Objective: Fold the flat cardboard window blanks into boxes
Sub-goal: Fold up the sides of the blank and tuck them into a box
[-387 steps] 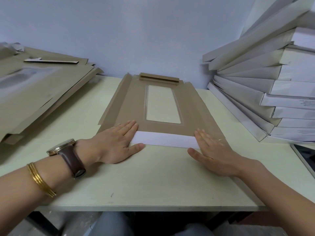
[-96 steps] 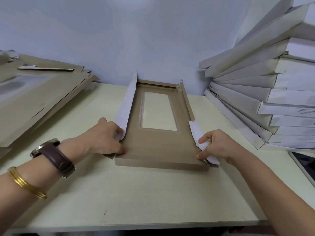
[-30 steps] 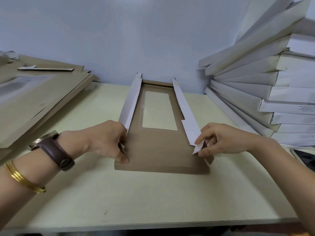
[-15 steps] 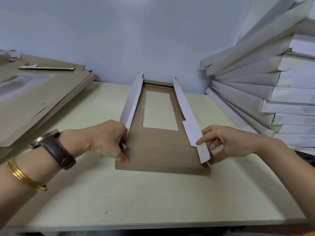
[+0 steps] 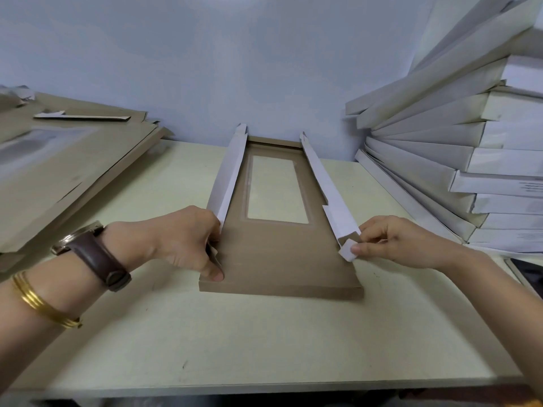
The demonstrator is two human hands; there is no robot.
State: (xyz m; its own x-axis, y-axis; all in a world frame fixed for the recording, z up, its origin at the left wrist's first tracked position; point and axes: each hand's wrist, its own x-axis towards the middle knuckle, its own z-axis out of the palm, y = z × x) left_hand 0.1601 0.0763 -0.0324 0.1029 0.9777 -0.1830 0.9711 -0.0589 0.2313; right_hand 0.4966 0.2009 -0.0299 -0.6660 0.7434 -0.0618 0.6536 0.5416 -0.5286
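The half-folded window blank lies brown side up on the desk, between the two hands. The left hand curls its fingers round the near end of the raised left flap, thumb tip pressing on the panel. The right hand pinches the small white tab at the near end of the raised right flap. Beyond the left fingers sits a stack of flat blanks; beyond the right, a pile of folded boxes.
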